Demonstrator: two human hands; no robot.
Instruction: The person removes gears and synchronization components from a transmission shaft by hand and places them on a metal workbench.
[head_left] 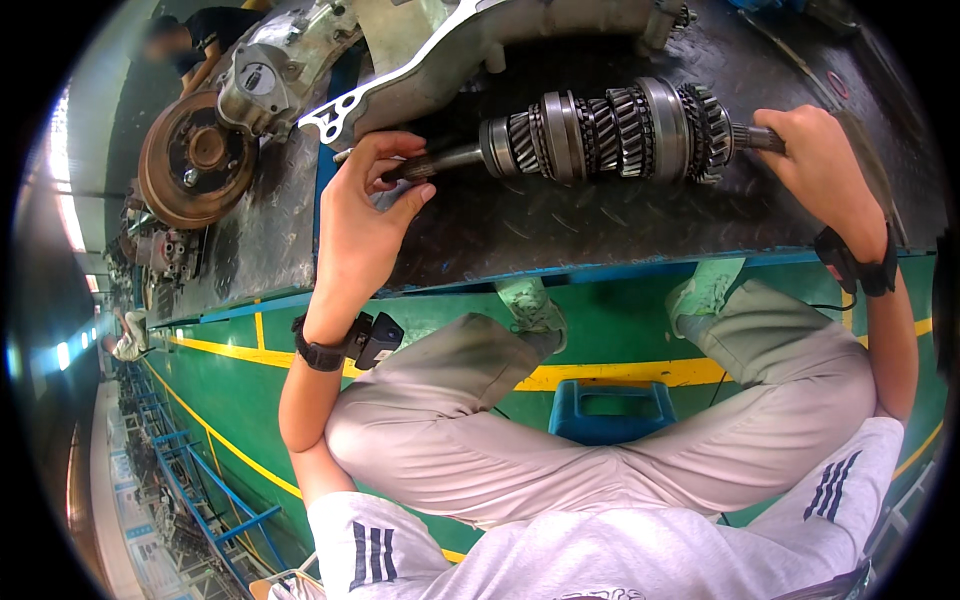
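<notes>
A gearbox shaft [605,135] carrying several steel gears and rings lies lengthwise over the dark tread-plate bench [560,222]. My left hand [368,205] is at its thin splined left end, thumb and fingers closed around the tip. The right end runs into my right hand [815,158], whose fingers wrap the splined stub beside the last toothed gear. Between the hands the gear stack is fully visible. Whether the shaft rests on the bench or is slightly lifted, I cannot tell.
Behind the shaft stands a large cast-metal housing [430,75]. A rusty brake disc [200,160] with a metal casting sits at left. A long thin tool [790,60] lies at far right. Beneath me is a blue stool [612,410]. Another person [195,45] is at far left.
</notes>
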